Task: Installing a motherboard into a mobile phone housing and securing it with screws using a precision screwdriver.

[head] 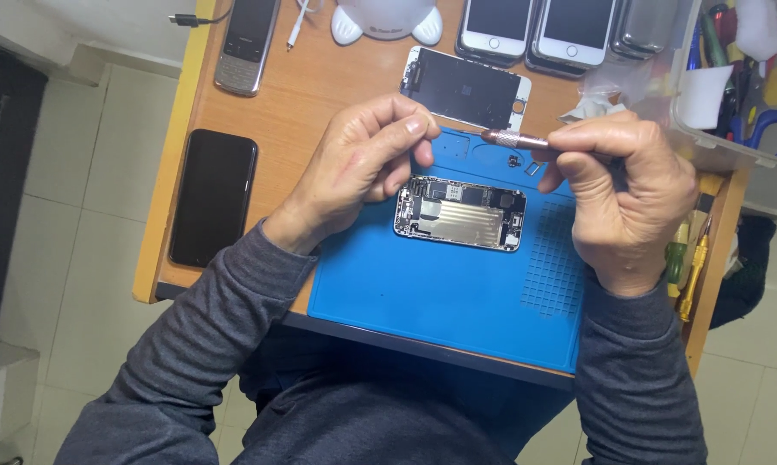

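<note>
An opened phone body (pixel 460 213) with its metal shield and boards showing lies on a blue repair mat (pixel 440 293). My left hand (pixel 363 159) hovers just left of it, thumb and forefinger pinched together; anything between them is too small to see. My right hand (pixel 623 194) holds a small copper-coloured screwdriver (pixel 513 138) level above the mat's far edge, its knurled end pointing at the left hand. A detached screen panel (pixel 466 88) lies face down behind the mat.
A black phone (pixel 214 196) lies on the wooden desk (pixel 294 103) at the left, a silver keypad phone (pixel 247 45) farther back. Several white phones (pixel 539 30), a white lamp base (pixel 387 21), a clear tool box (pixel 733 77) and screwdrivers (pixel 688 263) line the back and right edge.
</note>
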